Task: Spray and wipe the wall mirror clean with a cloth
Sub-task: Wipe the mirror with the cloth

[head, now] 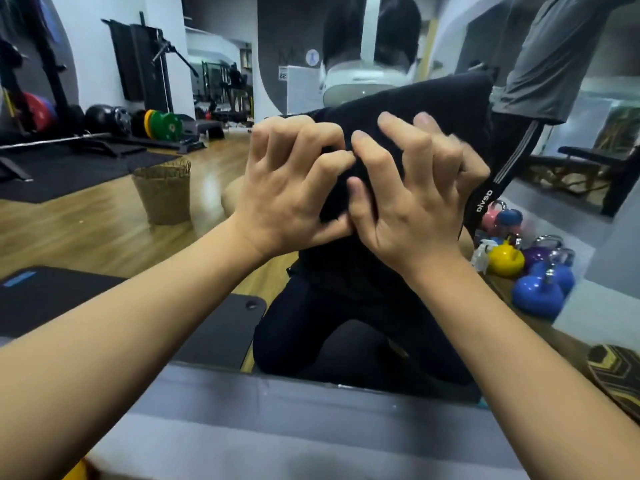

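Pressing a dark cloth (408, 109) against the wall mirror (214, 188) at the centre of the frame, the left hand (291, 188) and right hand (412, 199) sit side by side with fingers curled, clawing into the fabric and bunching it. A likely risk is that a wadded cloth touches the glass only along ridges, leaving streaks. Another is that the fingertips slip off the fabric and smear the surface. At the right of the frame a spray bottle (483, 254) shows as a reflection beside coloured kettlebells (538, 292), well apart from both hands; whether the glass is wet I cannot tell, and wiping dry would only drag dust
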`<state>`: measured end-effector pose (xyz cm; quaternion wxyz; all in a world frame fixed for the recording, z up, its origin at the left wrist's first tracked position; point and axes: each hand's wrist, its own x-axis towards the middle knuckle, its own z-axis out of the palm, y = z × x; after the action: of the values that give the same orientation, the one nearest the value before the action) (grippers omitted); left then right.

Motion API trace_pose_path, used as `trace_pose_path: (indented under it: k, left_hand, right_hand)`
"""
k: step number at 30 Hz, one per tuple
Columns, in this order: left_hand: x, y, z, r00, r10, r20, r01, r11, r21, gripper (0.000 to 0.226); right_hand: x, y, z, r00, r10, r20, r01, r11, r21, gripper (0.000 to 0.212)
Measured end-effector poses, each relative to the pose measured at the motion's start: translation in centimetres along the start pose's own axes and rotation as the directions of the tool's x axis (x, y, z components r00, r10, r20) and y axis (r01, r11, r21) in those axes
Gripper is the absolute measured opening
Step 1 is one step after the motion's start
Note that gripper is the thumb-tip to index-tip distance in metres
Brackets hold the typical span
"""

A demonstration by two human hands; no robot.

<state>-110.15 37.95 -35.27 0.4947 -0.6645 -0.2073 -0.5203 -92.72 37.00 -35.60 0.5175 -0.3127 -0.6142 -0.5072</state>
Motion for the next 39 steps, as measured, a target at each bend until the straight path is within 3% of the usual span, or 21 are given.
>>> trace_pose_path:
  k: [14,19,25,29,35,39]
  left_hand:
    - [-9.8,3.5,-1.8,0.991,-0.052,0.126,0.058,0.998,-0.039,0.038]
    - [-14.9,5.5,-3.2,0.968,-0.058,0.245,0.067,0.997,-0.030,0.053]
    - [-20.7,7.0,-4.5,0.942,0.018,0.336,-0.010,1.000,-0.024,0.043]
    - [-20.1,6.5,-4.5,0.944,0.065,0.323,-0.062,0.998,-0.020,0.053]
    - [-17.7,3.9,-4.4,0.950,0.102,0.294,-0.096,0.995,-0.035,0.034]
    - [-12.1,0.6,-4.3,0.964,0.086,0.252,-0.091,0.996,0.007,0.033]
  right_hand:
    - [-10.0,-4.6,-0.8,0.997,-0.002,0.077,0.001,1.000,0.014,0.044]
    - [-15.3,-6.7,-1.7,0.990,-0.032,0.136,0.027,0.999,0.043,0.052]
    - [-21.3,-8.3,-2.7,0.973,-0.105,0.204,0.102,0.994,0.027,0.071]
    - [-20.7,-7.8,-2.3,0.980,-0.121,0.160,0.119,0.993,0.022,0.065]
    - [-17.3,-7.2,-1.5,0.980,-0.137,0.142,0.135,0.991,0.024,0.064]
    - [-11.1,-6.3,-0.8,0.987,-0.074,0.142,0.068,0.997,0.047,0.066]
